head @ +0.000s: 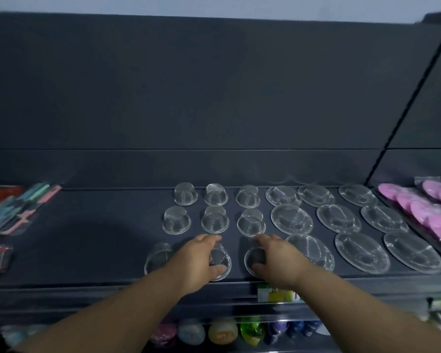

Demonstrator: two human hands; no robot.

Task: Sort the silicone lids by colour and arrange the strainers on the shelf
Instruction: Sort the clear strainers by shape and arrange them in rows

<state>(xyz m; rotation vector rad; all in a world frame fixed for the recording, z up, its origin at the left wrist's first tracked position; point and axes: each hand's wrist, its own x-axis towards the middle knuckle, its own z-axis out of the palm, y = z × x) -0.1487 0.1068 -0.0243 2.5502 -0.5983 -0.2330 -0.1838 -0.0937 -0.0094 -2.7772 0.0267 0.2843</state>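
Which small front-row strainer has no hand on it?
The leftmost small strainer, at the row's left end; the left hand and right hand grip the other two.

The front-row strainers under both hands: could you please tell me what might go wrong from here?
1. The front row sits close to the shelf edge; the left hand, gripping the centre strainer, could nudge the leftmost strainer off.
2. The right hand, gripping the right-hand strainer, lies beside the wide strainer and may shift it out of line.
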